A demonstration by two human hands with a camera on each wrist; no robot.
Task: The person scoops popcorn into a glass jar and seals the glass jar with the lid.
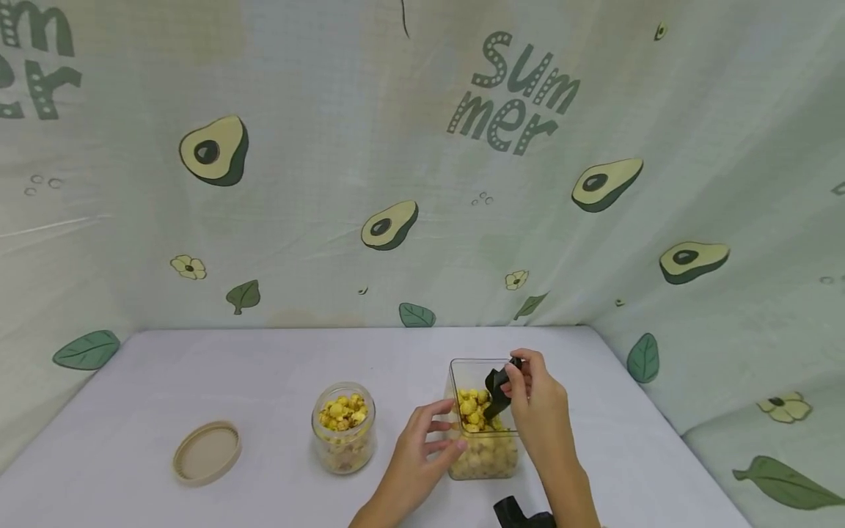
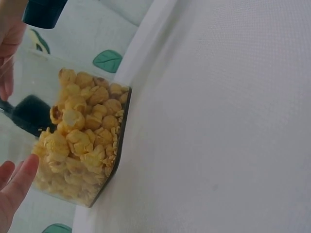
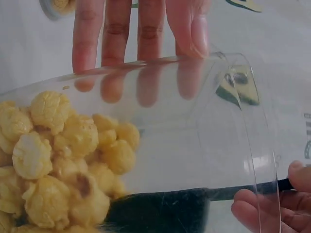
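A clear rectangular container [image 1: 488,433] holds yellow popcorn [image 2: 80,126] in its lower part. My right hand [image 1: 543,411] grips the handle of a black scoop [image 1: 496,400] over the container's right side. The scoop's head is down inside, its end against the popcorn. Through the clear wall in the right wrist view, the scoop [image 3: 160,211] shows as a dark, wide blade. My left hand [image 1: 419,447] lies along the container's left side, fingers extended and fingertips [image 3: 85,63] touching the wall.
To the left stands a round clear jar [image 1: 318,433] with popcorn in it and no lid on. Farther left, a round beige lid [image 1: 207,451] lies on the white table [image 1: 264,389]. A black piece [image 1: 521,515] shows beside my right forearm. A printed cloth [image 1: 297,147] hangs behind the table.
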